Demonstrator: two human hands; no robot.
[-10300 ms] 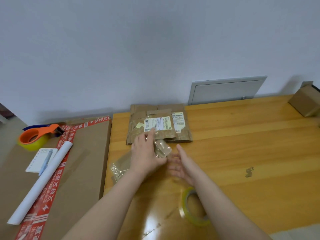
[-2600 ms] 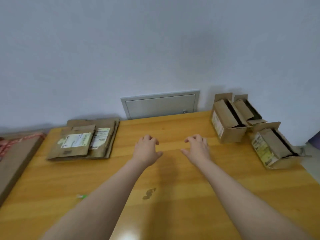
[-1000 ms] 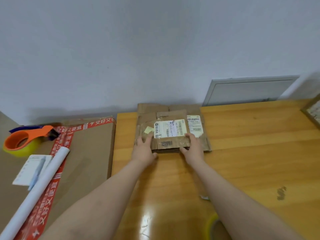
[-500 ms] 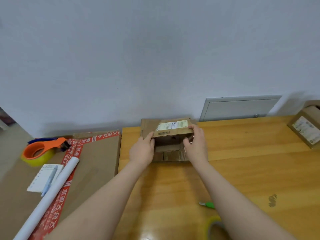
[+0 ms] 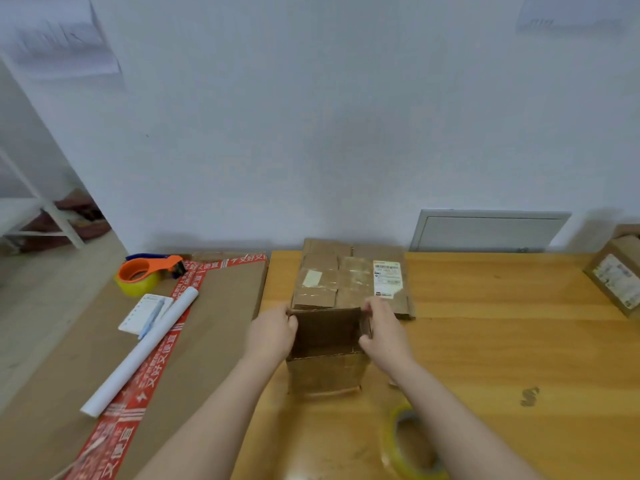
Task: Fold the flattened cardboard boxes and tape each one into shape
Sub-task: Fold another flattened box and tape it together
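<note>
A small brown cardboard box [image 5: 325,355] stands opened into shape on the wooden table [image 5: 485,348], its dark inside facing up. My left hand [image 5: 272,336] grips its left side and my right hand [image 5: 382,336] grips its right side, fingers curled over the top edges. Just behind it lies the stack of flattened boxes [image 5: 349,278] with a white label. A roll of clear yellowish tape [image 5: 408,441] lies on the table near my right forearm.
A folded box [image 5: 616,275] sits at the table's right edge. Left of the table, a large cardboard sheet [image 5: 214,327] carries an orange tape dispenser [image 5: 149,271], a notepad with a pen [image 5: 145,313] and a white paper roll [image 5: 138,355].
Both hands lifted the top flattened box off the stack, brought it nearer and opened it into a box shape on the table.
</note>
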